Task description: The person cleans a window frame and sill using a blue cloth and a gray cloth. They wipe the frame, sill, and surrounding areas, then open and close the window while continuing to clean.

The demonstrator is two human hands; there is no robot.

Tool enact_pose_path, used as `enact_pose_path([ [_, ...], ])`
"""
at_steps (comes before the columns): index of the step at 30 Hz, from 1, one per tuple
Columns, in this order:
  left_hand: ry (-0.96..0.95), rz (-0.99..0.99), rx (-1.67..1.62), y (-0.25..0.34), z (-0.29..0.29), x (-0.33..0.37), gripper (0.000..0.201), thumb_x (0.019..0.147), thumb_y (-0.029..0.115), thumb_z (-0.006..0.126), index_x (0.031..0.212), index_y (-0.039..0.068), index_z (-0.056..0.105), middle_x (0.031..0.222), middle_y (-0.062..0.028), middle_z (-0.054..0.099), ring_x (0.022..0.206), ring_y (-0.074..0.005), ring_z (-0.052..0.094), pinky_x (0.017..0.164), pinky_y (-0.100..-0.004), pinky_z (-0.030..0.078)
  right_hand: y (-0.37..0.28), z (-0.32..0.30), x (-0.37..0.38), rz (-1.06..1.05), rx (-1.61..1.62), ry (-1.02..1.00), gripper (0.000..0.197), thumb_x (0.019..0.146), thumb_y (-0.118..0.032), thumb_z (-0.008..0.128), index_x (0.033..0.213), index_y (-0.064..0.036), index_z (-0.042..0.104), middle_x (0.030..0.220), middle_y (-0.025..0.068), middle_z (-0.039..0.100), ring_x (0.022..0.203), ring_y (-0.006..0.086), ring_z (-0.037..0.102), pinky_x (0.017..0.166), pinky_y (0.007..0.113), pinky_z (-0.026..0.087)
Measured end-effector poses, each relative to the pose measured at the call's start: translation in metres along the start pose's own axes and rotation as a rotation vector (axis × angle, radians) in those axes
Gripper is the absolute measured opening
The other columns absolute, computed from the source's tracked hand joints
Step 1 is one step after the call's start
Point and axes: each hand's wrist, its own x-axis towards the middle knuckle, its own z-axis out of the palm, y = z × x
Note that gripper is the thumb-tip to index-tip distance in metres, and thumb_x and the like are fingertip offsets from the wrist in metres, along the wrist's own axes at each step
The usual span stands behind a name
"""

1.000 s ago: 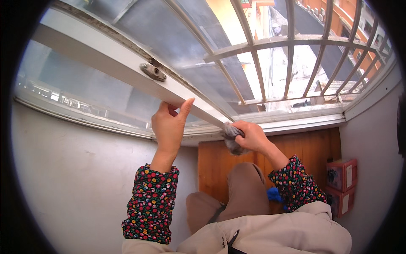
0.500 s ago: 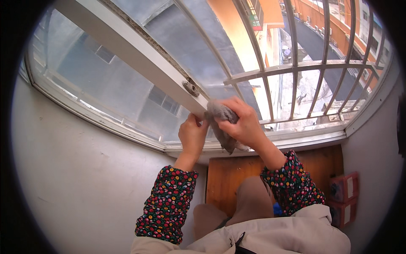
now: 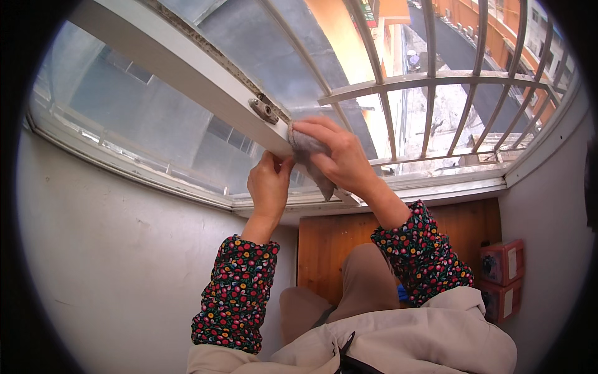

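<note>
A grey cloth (image 3: 309, 149) is bunched under my right hand (image 3: 341, 154), whose fingers press it around the edge of the white window sash frame (image 3: 205, 100). One corner of the cloth hangs down toward the sill. My left hand (image 3: 269, 187) pinches the near side of the same frame, just left of the cloth. Its fingertips touch the frame or the cloth's edge; I cannot tell which. A metal window latch (image 3: 264, 111) sits on the frame a little above both hands.
Metal security bars (image 3: 430, 78) stand outside the open part of the window. White wall (image 3: 112, 237) fills the left. Below the sill (image 3: 436, 194) is a brown wooden surface (image 3: 321, 249) under my knees. Two red boxes (image 3: 501, 262) are stacked at the right.
My right hand and the cloth have shifted slightly up and left along the frame. My left hand has also moved a little left and up; the whole view has shifted slightly.
</note>
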Motion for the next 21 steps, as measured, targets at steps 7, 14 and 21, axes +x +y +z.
enact_pose_path([
  [7, 0.012, -0.005, -0.019, 0.0, 0.0, -0.003, 0.019, 0.078, 0.021, 0.066, 0.081, 0.003, 0.059, 0.065, -0.0101, 0.063, 0.061, -0.0292, 0.062, 0.057, -0.0376, 0.045, -0.014, 0.0, 0.005, 0.056, -0.062, -0.003, 0.046, 0.068, 0.002, 0.055, 0.113, -0.0059, 0.059, 0.105, 0.0162, 0.057, 0.094, 0.0321, 0.059, 0.08, 0.035, 0.047],
  [14, 0.014, -0.013, -0.034, 0.0, 0.0, -0.004, 0.019, 0.078, 0.021, 0.066, 0.081, 0.004, 0.059, 0.064, -0.0101, 0.062, 0.059, -0.0286, 0.061, 0.056, -0.0366, 0.046, -0.022, 0.002, 0.015, 0.018, -0.178, -0.032, 0.046, 0.07, -0.002, 0.059, 0.116, -0.0059, 0.056, 0.097, 0.0162, 0.058, 0.083, 0.0317, 0.06, 0.073, 0.036, 0.048],
  [21, 0.028, -0.002, -0.029, 0.006, -0.002, -0.005, 0.016, 0.077, 0.018, 0.066, 0.081, 0.004, 0.059, 0.064, -0.0094, 0.062, 0.058, -0.0279, 0.061, 0.056, -0.0364, 0.045, -0.019, 0.013, 0.006, 0.042, -0.039, 0.217, 0.033, 0.068, -0.004, 0.062, 0.1, -0.0102, 0.058, 0.099, 0.0089, 0.062, 0.078, 0.0298, 0.062, 0.063, 0.036, 0.05],
])
